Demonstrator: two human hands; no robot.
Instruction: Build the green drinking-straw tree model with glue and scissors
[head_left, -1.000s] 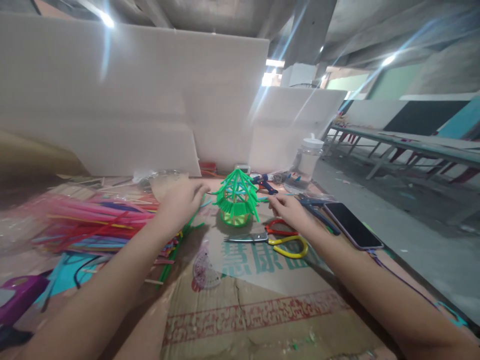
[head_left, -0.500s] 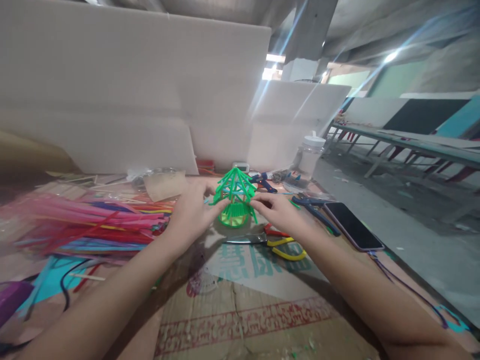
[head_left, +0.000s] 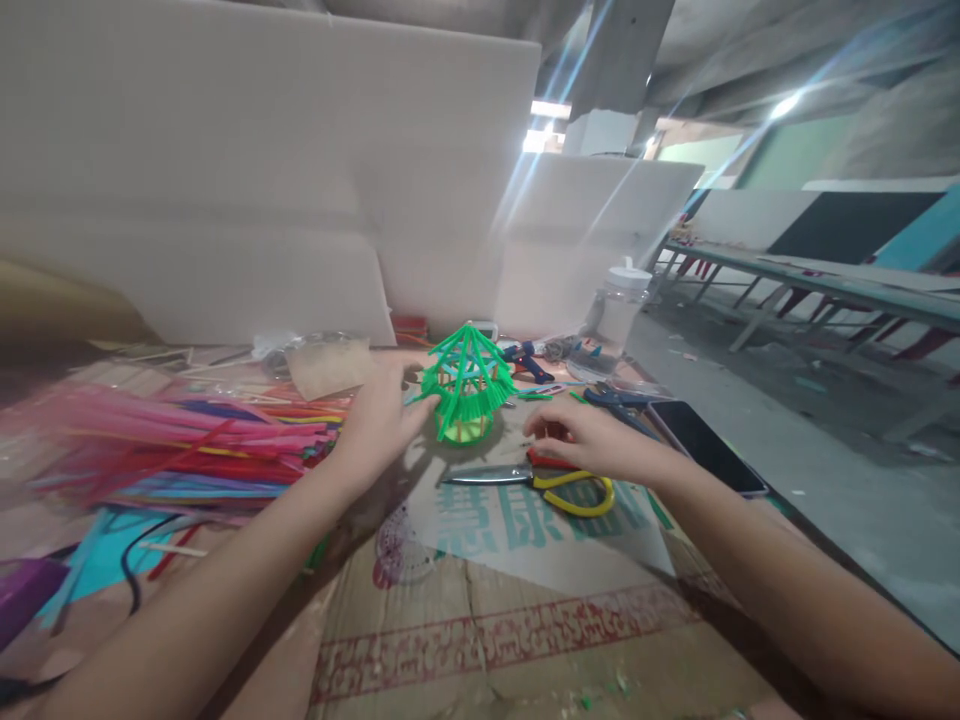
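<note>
A small green model (head_left: 466,385) with a cone-shaped roof of green strips and a round base stands upright on the work surface. My left hand (head_left: 386,415) is at its left side, thumb and fingers closed on its edge. To the right, apart from the model, my right hand (head_left: 574,435) hovers over the scissors' handles with its fingers curled and apart, holding nothing I can see. The scissors (head_left: 566,490) have yellow and red handles, and their blades point left just in front of the model.
Bundles of pink, red and blue strips (head_left: 202,440) lie at the left. A phone (head_left: 705,447), pliers (head_left: 619,400) and a clear bottle (head_left: 619,310) are at the right. White boards (head_left: 262,170) stand behind. A purple object (head_left: 30,598) sits at lower left.
My right hand has let go of the model and moved right and slightly down, over the scissors' handles. My left hand has stayed at the model's left side.
</note>
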